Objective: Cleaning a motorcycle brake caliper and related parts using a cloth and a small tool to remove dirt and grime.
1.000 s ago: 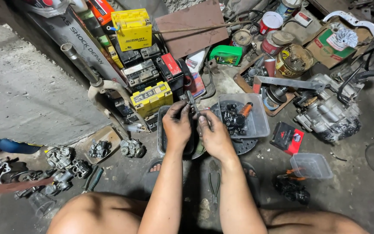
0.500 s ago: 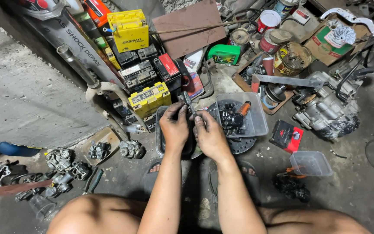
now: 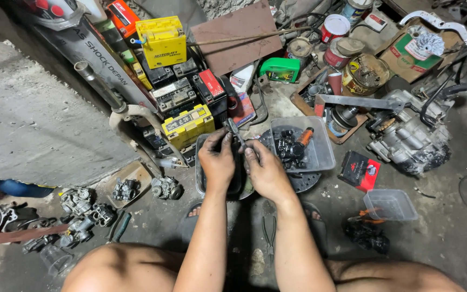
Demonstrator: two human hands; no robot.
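My left hand [image 3: 217,162] and my right hand [image 3: 265,170] meet over a dark shallow tray [image 3: 201,173] on the floor. Both hold a small dark metal part [image 3: 232,130] between their grimy fingertips; the part sticks up just above the fingers. Right beside my right hand stands a clear plastic tub [image 3: 322,157] with black greasy parts and an orange-handled tool [image 3: 304,136] in it. A round metal disc [image 3: 304,181] lies under that tub.
Yellow and black batteries [image 3: 187,125] are stacked at the back. An engine block [image 3: 412,135] sits at right, with a red-black box [image 3: 359,170] and an empty clear tub [image 3: 390,204]. Carburetors [image 3: 85,208] lie at left. Pliers [image 3: 269,235] rest between my legs.
My hands have stayed over the tray, fingers shifting slightly on the small part. Nothing else has moved.
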